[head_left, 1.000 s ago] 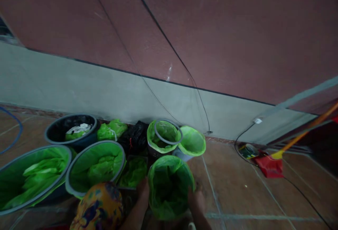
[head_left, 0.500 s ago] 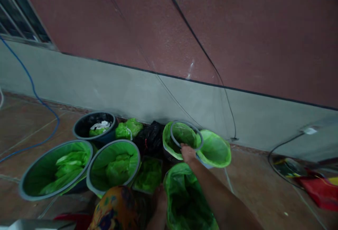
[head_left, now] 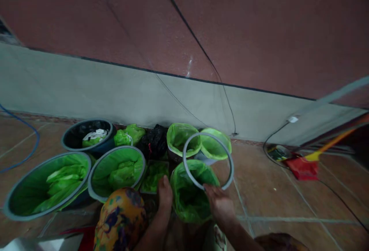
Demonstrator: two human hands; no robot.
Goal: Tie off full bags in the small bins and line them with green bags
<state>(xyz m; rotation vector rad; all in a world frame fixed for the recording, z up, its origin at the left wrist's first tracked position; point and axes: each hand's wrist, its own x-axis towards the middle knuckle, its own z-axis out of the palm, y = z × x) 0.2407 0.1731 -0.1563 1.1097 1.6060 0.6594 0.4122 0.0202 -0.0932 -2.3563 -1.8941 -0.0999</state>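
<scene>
Right hand (head_left: 220, 204): closed on 1 gray ring (head_left: 231, 168)
Gray ring: tilted over front bin (head_left: 181, 201)
Left hand (head_left: 165, 195): by bin's left rim; grip unclear
Packet (head_left: 278, 153): beside red dustpan (head_left: 302, 168); markings too small to read

A thin gray ring (head_left: 231, 171) is held up at a tilt, a round bin (head_left: 179, 204) seen partly behind it, open-mouthed, lined with crinkled green plastic.
</scene>
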